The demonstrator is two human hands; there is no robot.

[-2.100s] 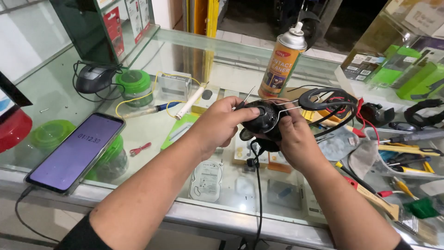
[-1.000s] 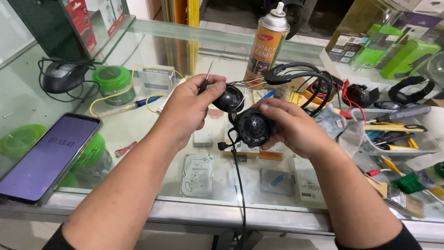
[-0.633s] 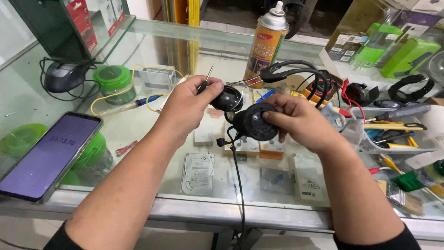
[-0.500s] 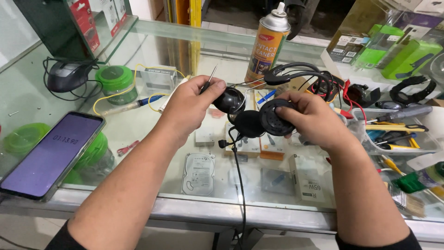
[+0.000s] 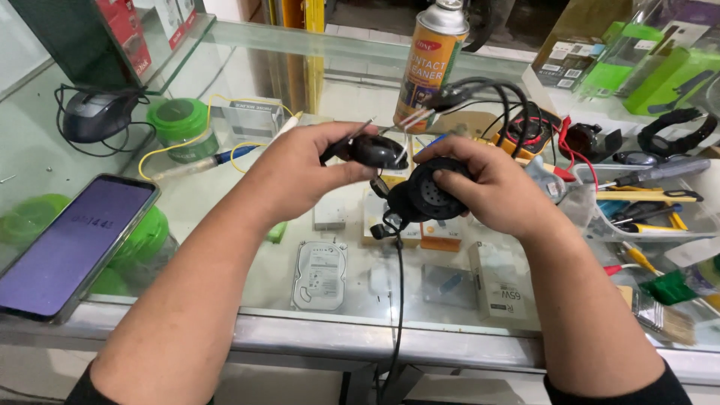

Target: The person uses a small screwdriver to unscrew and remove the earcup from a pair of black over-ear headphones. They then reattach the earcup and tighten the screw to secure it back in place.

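Note:
My left hand [image 5: 300, 174] grips a black rounded earcup shell [image 5: 377, 151] together with a thin metal tool [image 5: 358, 132] that sticks up between the fingers. My right hand [image 5: 491, 187] holds the other black earcup part [image 5: 431, 191], a round perforated speaker plate facing me. The two parts are held apart above the glass counter [image 5: 247, 202]. A black cable [image 5: 398, 285] hangs from them over the counter's front edge. The black headband [image 5: 487, 94] arches behind my right hand.
A spray can [image 5: 432, 64] stands behind my hands. A smartphone [image 5: 71, 244] lies at the left on green lids, with a black mouse [image 5: 97, 114] and green tub [image 5: 180, 124] beyond. Screwdrivers and tools [image 5: 652, 199] fill a tray at right. Boxes and a hard drive [image 5: 320, 264] lie under the glass.
The earcup, held as one piece earlier, has come apart: my left hand carries the shell leftward and my right hand keeps the speaker plate. The view has shifted slightly.

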